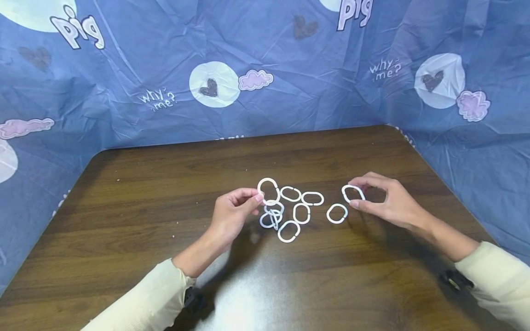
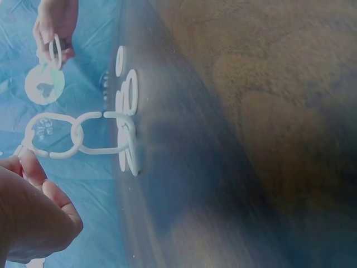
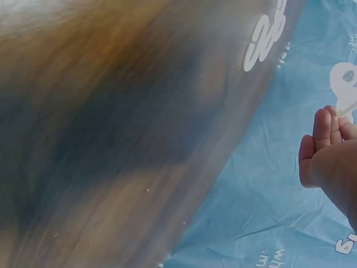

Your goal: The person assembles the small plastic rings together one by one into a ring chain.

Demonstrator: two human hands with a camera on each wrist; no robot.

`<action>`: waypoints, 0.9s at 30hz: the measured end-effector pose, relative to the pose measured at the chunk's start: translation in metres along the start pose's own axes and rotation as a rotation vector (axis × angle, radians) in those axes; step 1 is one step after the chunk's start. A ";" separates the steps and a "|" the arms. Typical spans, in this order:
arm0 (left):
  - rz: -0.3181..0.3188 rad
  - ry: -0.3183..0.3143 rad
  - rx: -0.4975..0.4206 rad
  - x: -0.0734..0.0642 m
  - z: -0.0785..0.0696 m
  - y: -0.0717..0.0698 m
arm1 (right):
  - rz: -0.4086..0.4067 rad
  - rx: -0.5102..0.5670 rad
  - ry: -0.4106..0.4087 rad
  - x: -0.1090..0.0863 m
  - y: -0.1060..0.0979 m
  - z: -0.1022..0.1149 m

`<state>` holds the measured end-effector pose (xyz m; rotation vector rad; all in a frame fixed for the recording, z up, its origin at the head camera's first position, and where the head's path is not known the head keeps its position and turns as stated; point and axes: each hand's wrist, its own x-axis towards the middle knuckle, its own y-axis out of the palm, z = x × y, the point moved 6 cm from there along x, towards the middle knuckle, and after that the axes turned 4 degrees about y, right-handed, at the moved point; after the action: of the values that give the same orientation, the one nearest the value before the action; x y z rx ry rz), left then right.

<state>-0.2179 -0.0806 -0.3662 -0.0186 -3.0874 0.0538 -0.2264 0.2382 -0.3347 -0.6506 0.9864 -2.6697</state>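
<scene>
My left hand [image 1: 232, 211] pinches a white, oval, C-shaped plastic chain link [image 1: 268, 179] between thumb and fingers, raised above the table. From it hangs a second link [image 2: 92, 151], hooked through the first, and its lower end meets more pale links just above the tabletop. On the right, my right hand [image 1: 383, 197] pinches a single white link [image 1: 343, 193] by thumb and fingertips, off the table. Close beside that link lies a loose one [image 1: 327, 214] with a bluish tint. Part of the right hand's link is cut off at the right wrist view's edge.
Several loose links lie between the hands, among them one at the front [image 1: 285, 241] and one farther back [image 1: 312, 192]. The brown wooden table [image 1: 174, 184] ends at a blue printed cloth [image 1: 165, 55] hung behind it and along both sides.
</scene>
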 end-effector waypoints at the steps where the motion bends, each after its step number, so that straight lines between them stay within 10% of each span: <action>1: 0.000 0.000 0.001 0.000 0.000 0.000 | -0.002 0.006 0.012 0.001 0.000 0.000; 27: 0.001 0.001 -0.004 -0.002 -0.003 0.003 | 0.039 0.073 -0.018 0.042 0.031 0.029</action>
<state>-0.2156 -0.0774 -0.3634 -0.0203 -3.0864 0.0472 -0.2480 0.1835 -0.3216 -0.6323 0.8837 -2.6479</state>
